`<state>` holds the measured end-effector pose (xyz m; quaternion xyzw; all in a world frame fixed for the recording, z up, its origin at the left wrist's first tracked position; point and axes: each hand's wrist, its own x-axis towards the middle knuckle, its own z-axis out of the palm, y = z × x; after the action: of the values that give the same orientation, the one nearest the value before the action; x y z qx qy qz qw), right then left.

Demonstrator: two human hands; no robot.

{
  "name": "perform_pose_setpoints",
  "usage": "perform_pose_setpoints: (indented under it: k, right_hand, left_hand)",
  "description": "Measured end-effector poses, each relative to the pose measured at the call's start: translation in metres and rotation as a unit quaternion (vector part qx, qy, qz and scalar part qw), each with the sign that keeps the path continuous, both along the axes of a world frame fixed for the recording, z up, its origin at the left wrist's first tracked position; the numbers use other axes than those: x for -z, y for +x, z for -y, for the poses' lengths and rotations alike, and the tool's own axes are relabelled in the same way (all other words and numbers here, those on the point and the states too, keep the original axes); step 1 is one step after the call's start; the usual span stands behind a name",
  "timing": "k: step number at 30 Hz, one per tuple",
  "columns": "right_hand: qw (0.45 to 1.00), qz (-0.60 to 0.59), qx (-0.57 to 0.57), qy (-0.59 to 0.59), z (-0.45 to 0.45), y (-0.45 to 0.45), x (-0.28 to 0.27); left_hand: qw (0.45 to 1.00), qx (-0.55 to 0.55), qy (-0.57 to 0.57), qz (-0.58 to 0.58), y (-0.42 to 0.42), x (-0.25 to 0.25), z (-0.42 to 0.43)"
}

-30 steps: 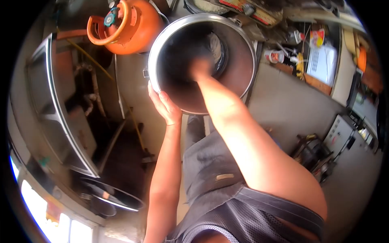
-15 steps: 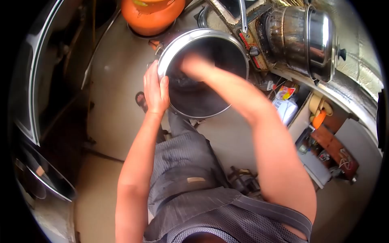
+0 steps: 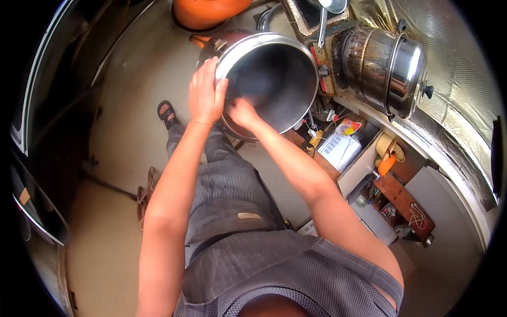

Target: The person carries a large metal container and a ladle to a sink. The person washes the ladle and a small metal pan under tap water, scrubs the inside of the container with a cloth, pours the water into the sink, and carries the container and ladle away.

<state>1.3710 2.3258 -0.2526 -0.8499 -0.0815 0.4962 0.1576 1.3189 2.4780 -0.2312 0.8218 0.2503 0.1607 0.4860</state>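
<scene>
Large metal pot point(image 3: 266, 38), upper centre of the frame, tilted with its mouth toward the viewer. The left hand point(image 3: 207, 98) grips the rim at its left side, fingers along the outer wall, thumb over the edge. The right hand point(image 3: 244, 113) is inside, near the lower-left inner wall; whether its fingers are wide or narrow cannot be told. Upper right: 1 lidded steel pot point(image 3: 369, 68). Top edge: 1 ladle point(image 3: 332, 5).

Left hand point(image 3: 207, 96) holds pot point(image 3: 294, 87) (right hand point(image 3: 243, 113) inside).
</scene>
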Motion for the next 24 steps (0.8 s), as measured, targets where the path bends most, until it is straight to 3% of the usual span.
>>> perform_pose_setpoints:
  k: [2, 4, 5, 6, 8, 10, 12, 14, 16, 18, 20, 21, 22, 23, 24]
  right_hand:
    - [0.963, -0.06, 0.223, 0.136, -0.047, 0.008, -0.006]
    - [0.998, -0.011, 0.027, 0.06, -0.081, 0.05, -0.074]
    - [0.988, 0.053, -0.138, 0.04, -0.077, 0.064, -0.08]
    - [0.948, 0.113, -0.298, 0.019, -0.071, 0.082, -0.081]
    - [0.837, 0.243, -0.484, 0.075, -0.043, 0.114, -0.083]
    - [0.731, 0.27, -0.623, 0.066, -0.02, 0.153, -0.101]
    - [0.667, 0.31, -0.677, -0.018, 0.012, 0.174, -0.12]
    - [0.639, 0.372, -0.673, -0.026, 0.055, 0.176, -0.133]
    - [0.688, 0.331, -0.636, -0.113, 0.085, 0.143, -0.139]
    - [0.791, 0.174, -0.574, -0.12, 0.102, 0.098, -0.128]
    - [0.926, 0.031, -0.356, -0.125, 0.081, 0.036, -0.112]
    - [0.967, 0.015, -0.252, -0.041, 0.067, 0.012, -0.103]
    - [0.99, 0.064, -0.12, 0.047, 0.045, -0.011, -0.092]
    - [0.993, -0.024, 0.054, 0.105, 0.022, -0.019, -0.082]
    - [0.955, -0.111, 0.223, 0.16, -0.001, -0.016, -0.076]
  left_hand:
    - [1.0, 0.0, -0.001, -0.005, -0.001, 0.001, -0.002]
    - [1.0, -0.003, -0.002, -0.008, 0.002, 0.002, -0.004]
    - [1.0, -0.005, -0.005, -0.003, 0.002, 0.001, -0.003]
    - [1.0, -0.006, -0.008, 0.001, 0.003, 0.0, -0.004]
    - [1.0, -0.008, -0.01, -0.005, 0.003, 0.0, -0.003]
    - [1.0, -0.011, -0.01, -0.009, 0.004, 0.001, -0.003]
    - [1.0, -0.012, 0.002, -0.003, 0.003, 0.001, -0.003]
    - [1.0, -0.009, -0.007, -0.01, 0.002, -0.001, -0.003]
    - [1.0, -0.006, -0.015, -0.024, 0.005, -0.003, -0.003]
    - [0.999, -0.005, -0.017, -0.028, 0.003, -0.005, -0.002]
    - [0.999, -0.005, -0.01, -0.03, 0.004, -0.003, -0.003]
    - [1.0, -0.01, -0.011, -0.018, 0.004, 0.001, -0.002]
    - [1.0, -0.015, -0.013, -0.008, 0.003, 0.003, -0.001]
    - [1.0, -0.01, -0.009, -0.008, 0.001, 0.003, -0.001]
    - [0.999, -0.009, -0.031, -0.007, 0.001, 0.002, -0.001]
